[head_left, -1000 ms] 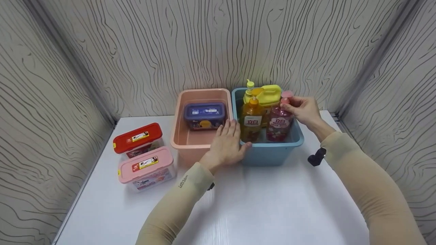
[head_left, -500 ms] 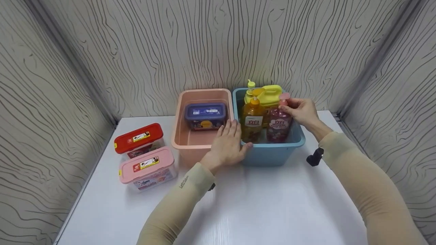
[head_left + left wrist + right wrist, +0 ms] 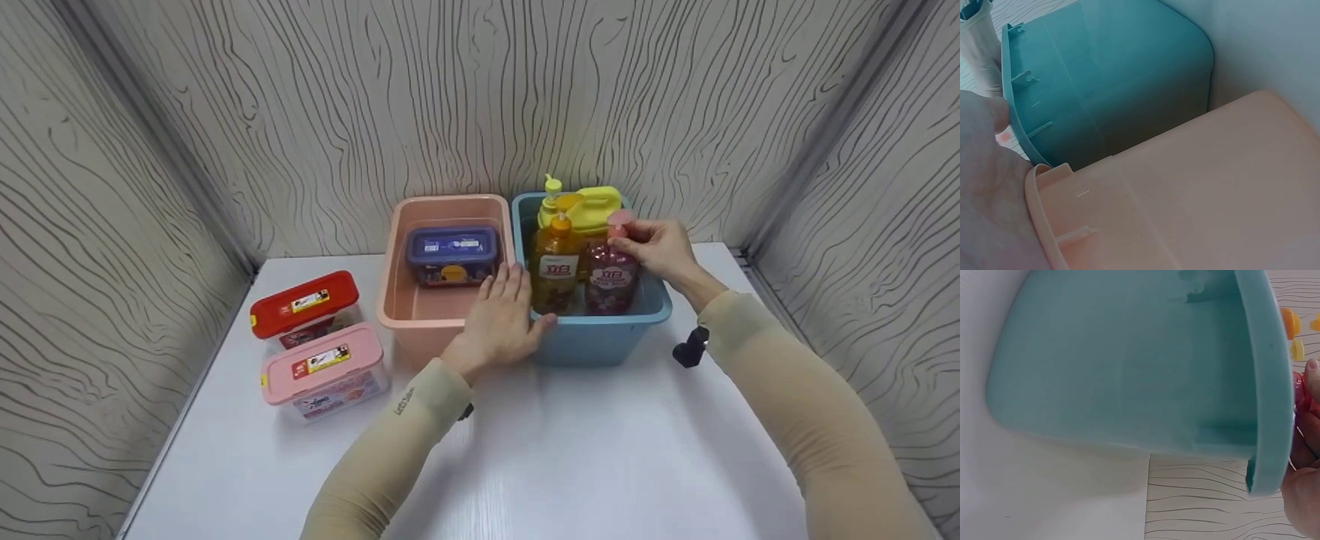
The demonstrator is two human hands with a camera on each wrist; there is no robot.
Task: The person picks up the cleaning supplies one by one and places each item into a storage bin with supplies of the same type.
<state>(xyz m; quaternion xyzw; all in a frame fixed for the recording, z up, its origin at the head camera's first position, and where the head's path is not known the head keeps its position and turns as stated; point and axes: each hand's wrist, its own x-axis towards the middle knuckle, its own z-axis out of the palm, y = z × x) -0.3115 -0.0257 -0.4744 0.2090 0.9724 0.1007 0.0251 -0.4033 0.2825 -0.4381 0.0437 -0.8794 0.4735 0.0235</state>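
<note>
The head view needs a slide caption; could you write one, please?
The right hand pinches the pink bottle in the blue bin; the left hand rests on the pink bin.

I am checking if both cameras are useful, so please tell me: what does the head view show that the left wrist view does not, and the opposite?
Only the head view shows the red-lidded tub, the pink-lidded tub, the dark blue tub and the orange-pump bottle. Only the left wrist view shows the small ribs beneath the rims of the pink basin and the blue basin. Both show these two basins and the left hand.
</note>
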